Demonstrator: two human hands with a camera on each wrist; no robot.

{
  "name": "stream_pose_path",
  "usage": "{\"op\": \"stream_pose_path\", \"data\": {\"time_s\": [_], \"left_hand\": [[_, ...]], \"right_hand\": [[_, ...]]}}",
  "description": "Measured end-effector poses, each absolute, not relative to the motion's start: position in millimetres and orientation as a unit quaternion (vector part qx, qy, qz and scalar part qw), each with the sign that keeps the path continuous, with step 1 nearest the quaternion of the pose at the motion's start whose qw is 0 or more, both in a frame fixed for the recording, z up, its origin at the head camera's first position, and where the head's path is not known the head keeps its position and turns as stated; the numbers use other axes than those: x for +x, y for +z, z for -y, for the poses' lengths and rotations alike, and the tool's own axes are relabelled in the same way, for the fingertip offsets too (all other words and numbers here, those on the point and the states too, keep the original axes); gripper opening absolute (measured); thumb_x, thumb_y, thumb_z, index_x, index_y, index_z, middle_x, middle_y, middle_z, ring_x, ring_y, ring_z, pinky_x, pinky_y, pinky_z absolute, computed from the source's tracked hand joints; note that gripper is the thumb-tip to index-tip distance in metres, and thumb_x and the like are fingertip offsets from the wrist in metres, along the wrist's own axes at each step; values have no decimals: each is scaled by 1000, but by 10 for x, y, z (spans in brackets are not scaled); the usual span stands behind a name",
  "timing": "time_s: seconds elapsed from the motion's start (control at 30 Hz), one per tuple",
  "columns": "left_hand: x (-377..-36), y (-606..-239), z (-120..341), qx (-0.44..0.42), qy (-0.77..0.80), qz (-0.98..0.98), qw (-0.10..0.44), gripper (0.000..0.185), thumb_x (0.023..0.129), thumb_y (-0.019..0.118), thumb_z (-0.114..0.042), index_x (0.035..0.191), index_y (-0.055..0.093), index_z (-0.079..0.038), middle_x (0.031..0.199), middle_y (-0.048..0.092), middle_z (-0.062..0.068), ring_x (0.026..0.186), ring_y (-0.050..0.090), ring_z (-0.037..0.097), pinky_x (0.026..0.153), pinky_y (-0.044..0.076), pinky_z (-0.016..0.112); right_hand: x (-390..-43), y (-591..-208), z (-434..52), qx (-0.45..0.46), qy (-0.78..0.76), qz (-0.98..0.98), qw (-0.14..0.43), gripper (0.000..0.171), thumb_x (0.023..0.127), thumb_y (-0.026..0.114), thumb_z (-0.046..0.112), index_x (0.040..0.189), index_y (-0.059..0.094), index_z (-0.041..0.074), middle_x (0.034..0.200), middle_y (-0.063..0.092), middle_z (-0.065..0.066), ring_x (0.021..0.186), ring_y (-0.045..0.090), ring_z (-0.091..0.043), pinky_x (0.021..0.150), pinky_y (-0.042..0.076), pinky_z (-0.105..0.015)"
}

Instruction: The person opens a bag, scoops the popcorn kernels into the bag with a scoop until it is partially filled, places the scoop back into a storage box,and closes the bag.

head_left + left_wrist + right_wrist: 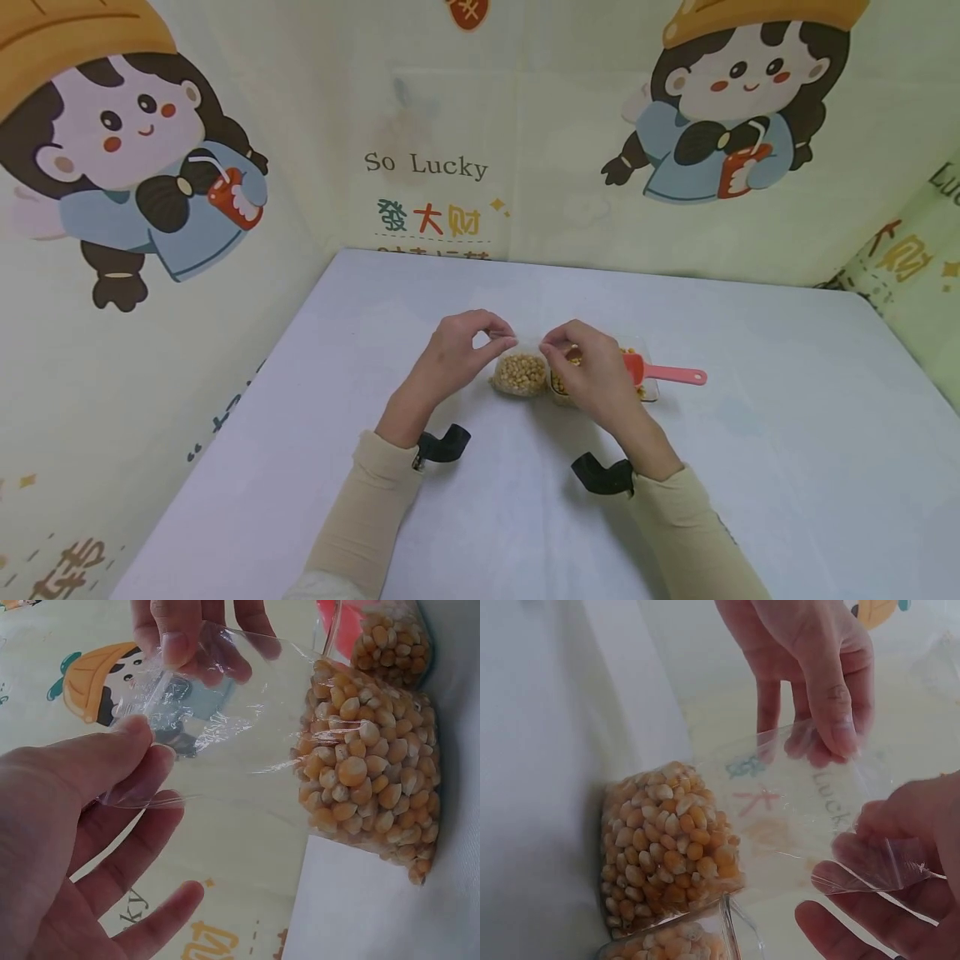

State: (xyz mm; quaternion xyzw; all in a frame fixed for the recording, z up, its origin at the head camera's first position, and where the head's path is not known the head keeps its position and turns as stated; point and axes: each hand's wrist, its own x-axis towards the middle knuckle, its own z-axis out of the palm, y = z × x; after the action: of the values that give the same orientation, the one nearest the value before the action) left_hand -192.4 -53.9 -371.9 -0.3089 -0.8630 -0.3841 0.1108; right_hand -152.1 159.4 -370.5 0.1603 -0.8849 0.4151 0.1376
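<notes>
A clear plastic bag (pixel 520 348) stands on the table, its lower part filled with yellow corn kernels (pixel 367 761). My left hand (pixel 453 354) pinches one side of the bag's top edge between thumb and forefinger. At the opposite side, my right hand (pixel 597 371) pinches the same edge, thumb against finger. Between the two hands the upper film is drawn out, with the kernels below it. Beside the bag on the right is a clear container (pixel 652 396) of corn, partly hidden behind my right hand. A pink scoop (pixel 675 374) lies in it, handle pointing right.
A white-covered table (pixel 420 525) carries these things. Printed cloth walls (pixel 555 167) with cartoon figures rise behind it and on the left. Black wrist mounts (pixel 444 444) stick out inward from both of my sleeves.
</notes>
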Motion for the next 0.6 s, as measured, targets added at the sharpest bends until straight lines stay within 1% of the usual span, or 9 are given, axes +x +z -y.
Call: {"op": "stream_pose_path", "data": {"time_s": [0.07, 0.17, 0.37, 0.5, 0.6], "left_hand": [[-1912, -3706, 542, -304, -380, 866, 111, 11, 91, 72, -21, 97, 72, -12, 92, 72, -2, 88, 65, 10, 84, 54, 30], [-1903, -3693, 550, -298, -382, 869, 105, 10, 91, 72, -20, 97, 72, -12, 92, 72, -1, 89, 65, 11, 84, 54, 31], [-1900, -3696, 532, -311, -403, 856, 88, 12, 92, 71, -19, 100, 71, -10, 96, 72, 0, 94, 65, 12, 89, 55, 34], [-1900, -3698, 507, -329, -402, 848, 106, 12, 91, 72, -18, 98, 72, -9, 94, 73, 2, 92, 66, 13, 87, 55, 34], [-1899, -3705, 492, -336, -395, 846, 119, 10, 91, 72, -17, 96, 72, -8, 93, 73, 2, 91, 67, 13, 86, 55, 33]], "right_hand": [[-1513, -3700, -1589, 156, 419, 886, 127, 14, 92, 70, 14, 104, 69, 7, 100, 72, -6, 90, 67, -18, 79, 60, -38], [-1511, -3704, -1572, 158, 421, 885, 122, 15, 92, 70, 16, 106, 69, 8, 103, 72, -5, 92, 67, -18, 79, 59, -37], [-1519, -3725, -1536, 176, 406, 883, 155, 9, 91, 71, 13, 98, 70, 7, 95, 73, -5, 83, 67, -17, 77, 59, -38], [-1506, -3721, -1519, 182, 412, 878, 161, 8, 90, 71, 11, 97, 69, 6, 94, 73, -6, 83, 68, -18, 78, 59, -39], [-1496, -3723, -1503, 185, 426, 872, 156, 11, 90, 71, 9, 100, 69, 5, 97, 73, -7, 86, 69, -19, 80, 59, -40]]}}
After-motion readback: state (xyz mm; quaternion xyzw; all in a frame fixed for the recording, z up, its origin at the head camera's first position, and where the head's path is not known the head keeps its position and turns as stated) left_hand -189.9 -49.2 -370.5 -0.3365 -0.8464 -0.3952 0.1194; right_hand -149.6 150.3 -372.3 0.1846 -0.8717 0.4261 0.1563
